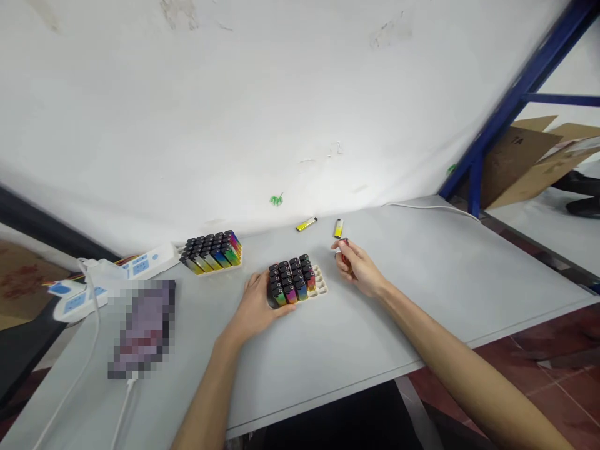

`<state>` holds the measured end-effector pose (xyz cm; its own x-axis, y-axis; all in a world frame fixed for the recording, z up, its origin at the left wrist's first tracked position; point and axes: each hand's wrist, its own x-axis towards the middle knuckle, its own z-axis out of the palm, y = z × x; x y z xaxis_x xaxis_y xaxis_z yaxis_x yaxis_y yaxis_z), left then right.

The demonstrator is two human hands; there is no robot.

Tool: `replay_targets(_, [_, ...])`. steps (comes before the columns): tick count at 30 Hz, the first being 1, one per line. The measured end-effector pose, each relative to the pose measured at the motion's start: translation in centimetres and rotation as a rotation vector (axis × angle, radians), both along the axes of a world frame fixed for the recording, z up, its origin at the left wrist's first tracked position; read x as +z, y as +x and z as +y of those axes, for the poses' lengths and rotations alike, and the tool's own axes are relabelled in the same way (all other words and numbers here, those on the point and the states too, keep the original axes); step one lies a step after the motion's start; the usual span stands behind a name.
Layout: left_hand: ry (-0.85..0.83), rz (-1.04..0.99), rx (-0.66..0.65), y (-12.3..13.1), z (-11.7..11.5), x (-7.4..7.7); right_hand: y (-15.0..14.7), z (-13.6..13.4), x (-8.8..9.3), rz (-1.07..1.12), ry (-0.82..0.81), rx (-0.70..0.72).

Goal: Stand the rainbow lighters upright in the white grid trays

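A pale tray point(320, 282) with rows of slots stands on the table before me. Black-topped, colourful lighters point(290, 281) stand upright in most of it, and bare slots show along its right side. My left hand point(257, 303) grips the tray's left end, thumb along the near edge. To the right of the tray, just above the table, my right hand point(359, 267) is closed around a lighter point(344, 245), whose body is mostly hidden by the fingers. Beyond it lie two loose yellow lighters, one slanted point(306, 225) and one nearly lengthwise point(339, 228).
A second block of lighters point(213, 252) stands at the back left. Nearby are a white power strip point(140, 265), cables and a blurred-out phone-like object point(145, 328). A white wall rises behind the table; a blue metal frame point(475, 169) and cardboard boxes point(520, 162) are at right.
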<state>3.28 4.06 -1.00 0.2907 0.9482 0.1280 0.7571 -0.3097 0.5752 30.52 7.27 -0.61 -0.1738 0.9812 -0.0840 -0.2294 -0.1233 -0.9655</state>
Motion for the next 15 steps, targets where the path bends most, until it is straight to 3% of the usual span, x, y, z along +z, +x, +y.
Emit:
replay_targets(8, [-0.008,-0.004,-0.011,-0.1,0.1,-0.2,-0.8,0.1,-0.7,0.140,-0.160,0.004])
replay_targets(15, [-0.010,-0.001,-0.017,-0.1,0.2,-0.3,-1.4,-0.3,-0.5,0.159,-0.167,-0.006])
